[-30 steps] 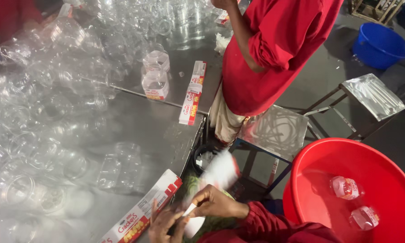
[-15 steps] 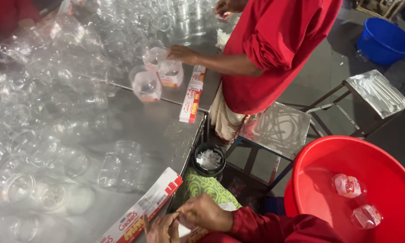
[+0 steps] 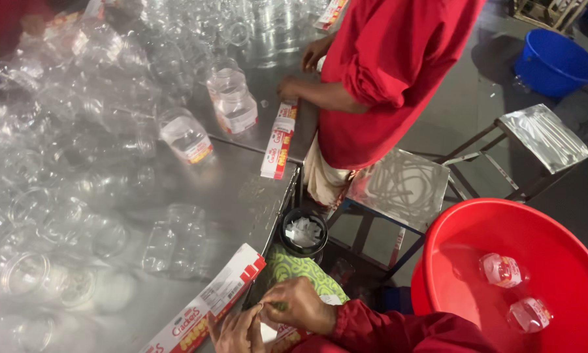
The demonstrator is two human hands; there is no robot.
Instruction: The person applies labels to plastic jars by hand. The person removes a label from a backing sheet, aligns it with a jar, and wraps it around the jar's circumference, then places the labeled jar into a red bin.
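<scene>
My left hand (image 3: 236,333) and my right hand (image 3: 299,305) meet at the bottom edge, fingers pinched together on a small white and red paper label (image 3: 276,335) over my lap. A green patterned cloth (image 3: 302,271) lies under them. Just left of my hands, a red, white and yellow stack of labels (image 3: 206,307) rests on the corner of the steel table (image 3: 242,189). A clear unlabelled jar (image 3: 176,238) stands nearest on the table.
A person in a red shirt (image 3: 385,72) stands at the table with a hand (image 3: 297,88) beside two labelled jars (image 3: 232,98) and another label stack (image 3: 277,138). A small black bowl (image 3: 304,232), two metal stools (image 3: 405,189), a red tub (image 3: 451,248) holding two labelled jars and a blue tub (image 3: 555,62) surround me.
My right hand, which held a white strip raised, has come down to meet my left hand. The other person reached in, set two labelled jars on the table and drew the arm back.
</scene>
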